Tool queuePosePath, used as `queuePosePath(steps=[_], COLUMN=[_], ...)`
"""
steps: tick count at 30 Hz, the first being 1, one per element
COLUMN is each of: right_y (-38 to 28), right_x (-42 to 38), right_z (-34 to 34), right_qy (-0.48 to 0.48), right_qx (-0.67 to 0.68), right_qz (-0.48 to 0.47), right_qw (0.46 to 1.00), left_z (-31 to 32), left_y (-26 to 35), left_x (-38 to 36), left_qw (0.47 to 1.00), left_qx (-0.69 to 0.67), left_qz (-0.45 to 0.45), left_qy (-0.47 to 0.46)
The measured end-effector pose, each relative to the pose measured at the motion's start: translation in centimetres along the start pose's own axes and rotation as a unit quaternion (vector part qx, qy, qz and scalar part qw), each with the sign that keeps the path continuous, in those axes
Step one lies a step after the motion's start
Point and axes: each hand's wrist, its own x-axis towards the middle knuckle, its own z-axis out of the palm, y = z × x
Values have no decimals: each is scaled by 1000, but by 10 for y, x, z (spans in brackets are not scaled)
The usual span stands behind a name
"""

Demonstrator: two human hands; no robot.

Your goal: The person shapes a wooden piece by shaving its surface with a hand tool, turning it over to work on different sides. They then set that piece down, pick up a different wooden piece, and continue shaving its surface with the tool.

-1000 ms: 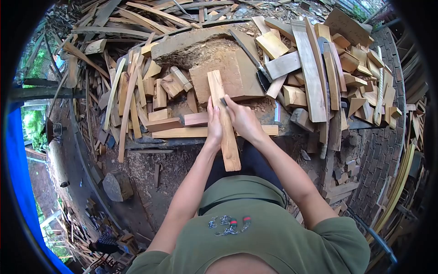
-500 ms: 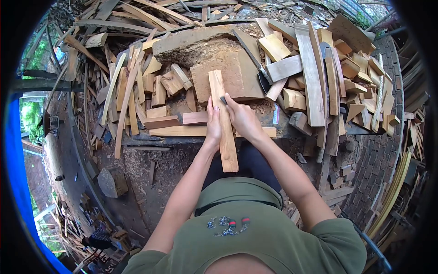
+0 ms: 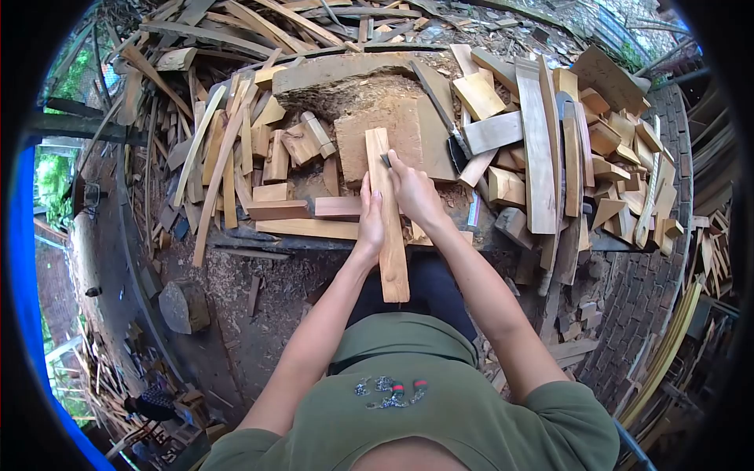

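Observation:
A long, pale wooden strip (image 3: 387,251) points away from my body, its far end over a big wooden block (image 3: 408,118) on the bench. My left hand (image 3: 371,216) is closed on the strip's left side, around its middle. On the other side, my right hand (image 3: 414,191) pinches a small dark flat piece (image 3: 385,159) against the strip's upper face, near the far end. Most of that piece is hidden by the fingers, so I cannot tell what kind it is.
Offcuts (image 3: 287,149) crowd the bench left of the block. Longer boards (image 3: 536,149) and more blocks (image 3: 620,141) are heaped at the right. A pale batten (image 3: 310,228) lies along the bench's front edge. On the floor at left stands a stump (image 3: 184,307).
My right hand has slid with the dark piece toward the strip's far end. The left hand keeps its hold on the strip. The whole view has shifted slightly.

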Motion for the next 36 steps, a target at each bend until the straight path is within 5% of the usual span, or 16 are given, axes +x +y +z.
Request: queuePosePath(steps=[2,4,7,12,14,19,25,29,30,33,36], right_y=[4,6,13,-5,-11,-21,-18,-24,-12,-14,16], right_x=[5,44,68,-4,-42,-88,-26,-81,-98,-83,-22], right_z=[2,5,5,-10,-20,-35,-20,-35,-23,-21,7], right_qy=[5,14,-20,-18,-34,-78,-15,-106,-33,-50,12], right_qx=[5,10,-21,0,3,46,99,129,80,140,61], right_qz=[-5,11,13,16,25,55,42,121,19,67,8], right_qw=[1000,1000,999,1000,999,994,994,979,996,987,998], left_z=[5,22,24,18,12,13,5,6,5,-2,11], left_y=[3,45,45,38,5,20,18,18,18,5,36], left_x=[-7,-24,-22,-22,-5,-11,-7,-8,-9,-5,-17], left_qw=[1000,995,996,991,998,998,998,998,999,999,996], left_qx=[-8,-40,-41,-50,-16,-54,-42,-51,-23,21,-46], left_qz=[6,-93,-78,-128,34,-6,-51,-14,-2,40,-70], left_qy=[1,9,16,-1,47,25,21,27,25,26,8])
